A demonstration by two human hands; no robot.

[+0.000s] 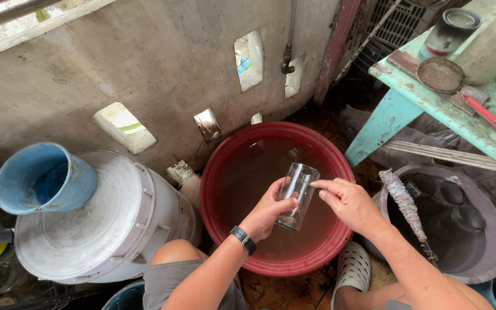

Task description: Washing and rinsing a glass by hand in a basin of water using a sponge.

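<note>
- The person is holding a clear drinking glass (pixel 297 195) at the middle of the frame, tilted over a red basin (pixel 225 172) of brownish water.
- The left hand (pixel 268 209) is wrapped closed around the glass body; the right hand (pixel 348 201) is pinching its rim with fingertips, otherwise loosely curled.
- This looks like the washing or rinsing step; a next move would likely call for a steady grip on wet glass.
- The basin rim is lying close below; a white lidded bucket (pixel 87 224) with a blue jug (pixel 41 178) is crowding the left, a grey tub (pixel 489 229) and a turquoise table (pixel 477 120) the right, leaving open room mainly above the water.
</note>
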